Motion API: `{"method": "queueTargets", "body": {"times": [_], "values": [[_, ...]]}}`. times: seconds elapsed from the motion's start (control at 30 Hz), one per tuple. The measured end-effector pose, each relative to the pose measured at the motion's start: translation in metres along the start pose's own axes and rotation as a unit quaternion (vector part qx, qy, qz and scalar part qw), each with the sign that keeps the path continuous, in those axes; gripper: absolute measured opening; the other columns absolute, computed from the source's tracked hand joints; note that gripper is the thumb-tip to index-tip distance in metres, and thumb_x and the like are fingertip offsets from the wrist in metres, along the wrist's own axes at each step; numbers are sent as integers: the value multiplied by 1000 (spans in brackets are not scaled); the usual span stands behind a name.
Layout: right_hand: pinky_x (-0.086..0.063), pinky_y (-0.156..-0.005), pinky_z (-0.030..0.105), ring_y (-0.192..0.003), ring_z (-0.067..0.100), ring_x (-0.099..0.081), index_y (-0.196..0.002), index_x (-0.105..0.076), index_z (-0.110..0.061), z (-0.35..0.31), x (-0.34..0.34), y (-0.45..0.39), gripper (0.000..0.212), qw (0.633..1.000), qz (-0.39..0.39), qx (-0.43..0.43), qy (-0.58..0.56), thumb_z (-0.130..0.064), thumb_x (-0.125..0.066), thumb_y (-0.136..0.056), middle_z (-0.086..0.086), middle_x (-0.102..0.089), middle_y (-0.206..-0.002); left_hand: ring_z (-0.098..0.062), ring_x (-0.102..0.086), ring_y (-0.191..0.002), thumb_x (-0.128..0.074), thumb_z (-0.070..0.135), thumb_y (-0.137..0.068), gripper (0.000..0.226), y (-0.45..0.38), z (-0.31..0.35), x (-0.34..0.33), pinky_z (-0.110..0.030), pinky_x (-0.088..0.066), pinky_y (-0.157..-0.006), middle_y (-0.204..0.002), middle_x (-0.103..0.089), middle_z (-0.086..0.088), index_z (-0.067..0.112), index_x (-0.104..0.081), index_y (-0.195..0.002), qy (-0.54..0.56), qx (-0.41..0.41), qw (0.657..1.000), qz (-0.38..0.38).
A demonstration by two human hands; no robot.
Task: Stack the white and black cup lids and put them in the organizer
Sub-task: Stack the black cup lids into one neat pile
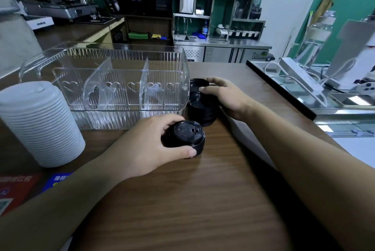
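Black lids point(185, 136) gripped by left hand point(150, 145), right hand point(225, 96) grasping black stack point(200, 108), its far edge hidden behind organizer point(113, 88)

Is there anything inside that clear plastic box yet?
No lids show inside the clear organizer; only its see-through dividers. The white lid stack hides part of its near-left corner.

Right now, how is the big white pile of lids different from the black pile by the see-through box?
The tall white stack of plastic cup lids is pale and untouched; the short black stack of plastic cup lids is dark and gripped by the right hand. White stands left of the clear ribbed organizer, black right. Both rest on the wooden counter.
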State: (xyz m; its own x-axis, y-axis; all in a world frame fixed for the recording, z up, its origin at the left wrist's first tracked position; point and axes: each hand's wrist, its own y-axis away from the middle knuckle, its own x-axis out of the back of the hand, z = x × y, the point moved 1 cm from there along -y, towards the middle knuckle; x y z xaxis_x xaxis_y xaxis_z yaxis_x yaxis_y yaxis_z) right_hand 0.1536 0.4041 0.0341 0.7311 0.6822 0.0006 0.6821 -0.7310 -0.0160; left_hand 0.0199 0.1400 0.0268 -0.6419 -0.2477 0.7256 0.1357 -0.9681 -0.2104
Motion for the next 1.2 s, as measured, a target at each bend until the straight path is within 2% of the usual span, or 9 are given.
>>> {"method": "queueTargets", "body": {"times": [0.3, 0.43, 0.53, 0.67, 0.73, 0.83, 0.93, 1.1, 1.2], "values": [[-61, -100, 42, -107, 29, -78, -131, -72, -9, 5, -6, 55, 29, 999, -17, 15, -31, -1, -70, -102, 15, -80, -124, 21, -66, -115, -98, 56, -82, 55, 2, -3, 15, -9, -50, -102, -123, -68, 48, 47, -71, -129, -40, 5, 999, -22], [-62, -94, 38, -106, 28, -78, -136, -69, -5, 6, -7, 67, 33, 999, -17, 22, -29, -2, -70, -103, 15, -79, -125, 18, -69, -111, -99, 51, -83, 54, 1, -4, 18, -16, -55, -102, -121, -68, 47, 45, -67, -126, -47, 20, 998, -40], [-61, -100, 39, -112, 28, -78, -140, -68, -5, 6, -5, 71, 37, 999, -16, 27, -23, -9, -73, -104, 17, -78, -132, 19, -67, -113, -98, 53, -82, 55, 1, -5, 19, -17, -53, -103, -122, -66, 48, 46, -65, -126, -52, 24, 997, -47], [-54, -116, 36, -127, 12, -73, -155, -59, -12, -1, -1, 82, 62, 998, 8, 38, 45, -35, -80, -101, 1, -73, -144, 20, -66, -113, -97, 56, -82, 55, 2, -6, 23, -22, -55, -106, -123, -64, 50, 47, -64, -125, -64, 32, 996, -46], [-51, -120, 33, -127, 1, -70, -152, -63, -16, -10, 3, 95, 58, 989, 34, 73, 120, -41, -78, -102, -9, -74, -140, 17, -67, -113, -96, 59, -81, 56, 2, -7, 23, -28, -57, -109, -123, -66, 47, 48, -64, -125, -65, 31, 997, -42], [-55, -113, 31, -120, 3, -72, -135, -75, -22, -24, 10, 121, 36, 950, 56, 173, 253, -39, -77, -103, -16, -75, -125, 14, -68, -118, -91, 71, -77, 62, 2, -8, 22, -34, -58, -112, -123, -71, 39, 51, -63, -128, -65, 33, 997, -28], [-49, -109, 33, -124, 14, -66, -113, -82, -31, -32, 8, 142, 19, 884, 5, 269, 382, -42, -83, -98, -12, -73, -119, 15, -63, -122, -88, 78, -74, 70, 3, -8, 23, -32, -56, -113, -128, -69, 36, 53, -61, -133, -91, 37, 995, -10], [-22, -112, 18, -116, 15, -55, -102, -85, -35, -30, 2, 143, 23, 826, -60, 279, 487, -53, -88, -88, -15, -67, -109, 30, -54, -118, -94, 65, -80, 61, 3, -2, 21, -3, -46, -92, -122, -65, 39, 48, -65, -130, -108, 34, 994, -5], [-28, -103, 25, -107, 13, -53, -98, -86, -33, -27, 4, 140, 17, 799, -56, 313, 511, -49, -85, -91, -16, -68, -105, 24, -59, -121, -94, 65, -81, 58, 4, -1, 20, -8, -49, -103, -125, -68, 35, 48, -65, -129, -94, 34, 995, -2]]}}
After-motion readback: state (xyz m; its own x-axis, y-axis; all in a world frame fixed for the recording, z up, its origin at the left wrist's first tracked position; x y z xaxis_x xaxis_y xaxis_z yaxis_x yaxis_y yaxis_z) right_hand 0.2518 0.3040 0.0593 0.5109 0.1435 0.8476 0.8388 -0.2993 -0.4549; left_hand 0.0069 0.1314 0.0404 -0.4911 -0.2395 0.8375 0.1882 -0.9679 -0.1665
